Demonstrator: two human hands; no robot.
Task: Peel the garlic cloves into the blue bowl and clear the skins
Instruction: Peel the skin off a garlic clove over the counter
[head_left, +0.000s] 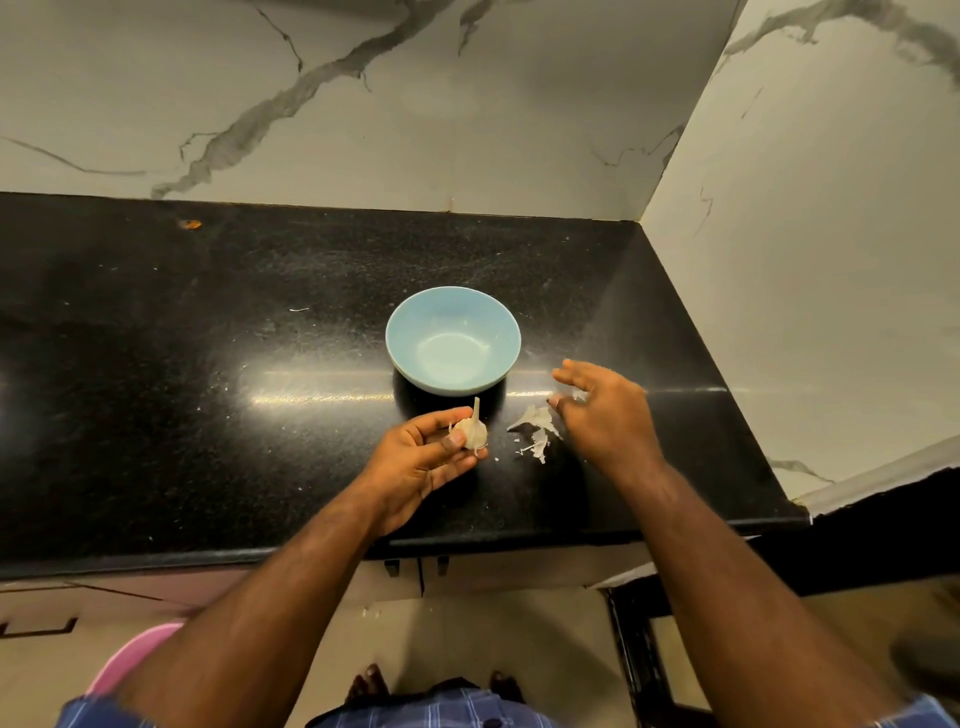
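Early stage, by the look of it. The blue bowl (453, 340) sits on the black counter (208, 364) just beyond the hands and appears empty; no peeled clove shows inside. A small scatter of papery skins (535, 428) lies on the counter between the two hands, near the bowl's front edge, so only some outer layers seem to be off. The garlic bulb (471, 430) looks mostly whole, stem tip pointing up toward the bowl. Left hand (421, 460) holds the bulb, fingers curled under it and thumb pressed against its near side, just above the counter in front of the bowl. Right hand (605, 415) hovers to the right of the skins with fingers spread and loose; a pale scrap shows near its fingertips, but whether it is pinched or simply lying on the counter cannot be told. Judged remaining: separating the cloves, peeling each into the bowl, then gathering the skins off the counter.
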